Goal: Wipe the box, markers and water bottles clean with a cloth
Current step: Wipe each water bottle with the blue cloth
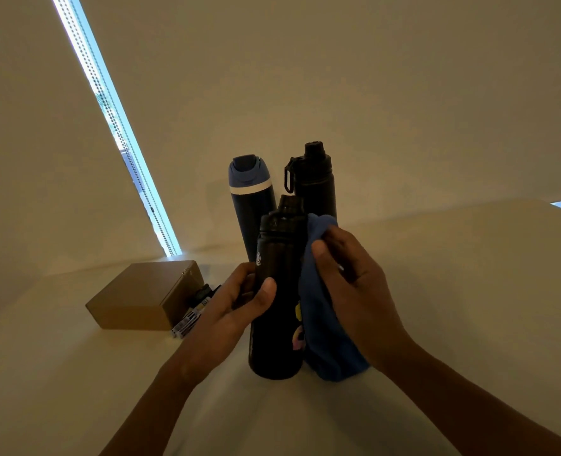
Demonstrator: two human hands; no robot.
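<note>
My left hand (236, 304) grips a black water bottle (277, 311) with stickers, held upright just above the white table (469, 274). My right hand (354, 284) holds a blue cloth (325, 340) against the bottle's right side. Behind stand a dark blue bottle with a light blue lid (251, 199) and a second black bottle with a loop cap (313, 179). A brown cardboard box (144, 294) lies at the left, with several markers (193, 311) along its right side, partly hidden by my left hand.
The table runs against a pale window blind (338, 77), with a bright gap and bead chain (114, 126) at the left. The table's far right corner (542, 205) shows at the right edge.
</note>
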